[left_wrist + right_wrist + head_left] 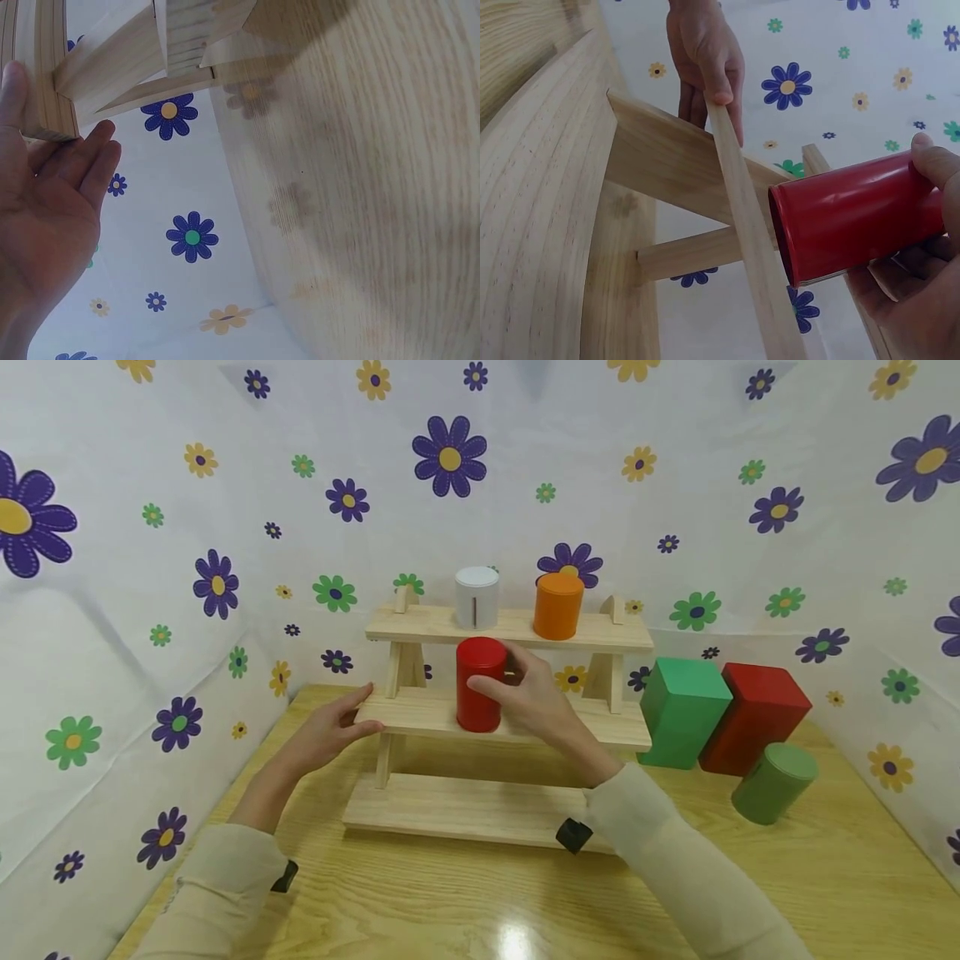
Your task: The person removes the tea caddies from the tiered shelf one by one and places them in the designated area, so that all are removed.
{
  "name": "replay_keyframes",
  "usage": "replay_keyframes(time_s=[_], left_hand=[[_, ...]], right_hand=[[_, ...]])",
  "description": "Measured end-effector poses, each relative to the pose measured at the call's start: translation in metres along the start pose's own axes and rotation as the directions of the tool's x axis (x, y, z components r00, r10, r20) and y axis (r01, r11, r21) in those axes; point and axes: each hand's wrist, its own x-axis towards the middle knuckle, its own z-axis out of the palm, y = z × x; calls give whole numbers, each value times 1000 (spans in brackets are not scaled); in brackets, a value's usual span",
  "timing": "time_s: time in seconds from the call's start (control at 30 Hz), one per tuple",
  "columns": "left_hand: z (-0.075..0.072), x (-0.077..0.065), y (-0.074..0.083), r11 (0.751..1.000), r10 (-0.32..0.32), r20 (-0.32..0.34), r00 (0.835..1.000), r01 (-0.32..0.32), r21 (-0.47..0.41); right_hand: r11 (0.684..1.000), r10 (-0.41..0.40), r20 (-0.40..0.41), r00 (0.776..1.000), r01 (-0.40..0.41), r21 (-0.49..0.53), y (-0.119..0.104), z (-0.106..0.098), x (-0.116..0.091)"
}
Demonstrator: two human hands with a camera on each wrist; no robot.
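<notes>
My right hand grips a red can around its side, thumb in front and fingers behind. The can is upright in the head view, its lower end overlapping the front edge of the middle shelf of a wooden three-tier stand. In the right wrist view the red can shows its rim close by the shelf board. At the left end of that middle shelf, my left hand holds the board between thumb and fingers; the left wrist view shows the left hand with its fingertips behind the wood.
A white can and an orange can stand on the top shelf. Right of the stand are a green box, a red box and a tilted-looking green can on the wooden table. Flowered cloth hangs behind.
</notes>
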Motion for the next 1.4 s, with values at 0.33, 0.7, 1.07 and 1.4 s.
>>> replay_keyframes(time_s=[0.33,0.7,1.07,1.4], left_hand=[[-1,-1,2,1000,-10,2,1000,10,-20],[0,-1,2,1000,-4,7,1000,4,5],[-1,-3,3,1000,-9,3,1000,9,-25],[0,-2,2,1000,-6,9,1000,6,-26]], right_hand=[[1000,-11,12,1000,11,23,-7,-4,-10],[999,-13,7,1000,13,-48,-20,-22,-32],[992,15,-45,999,-20,-127,-18,-67,-57],[979,7,-125,992,-32,-202,-17,-109,-87]])
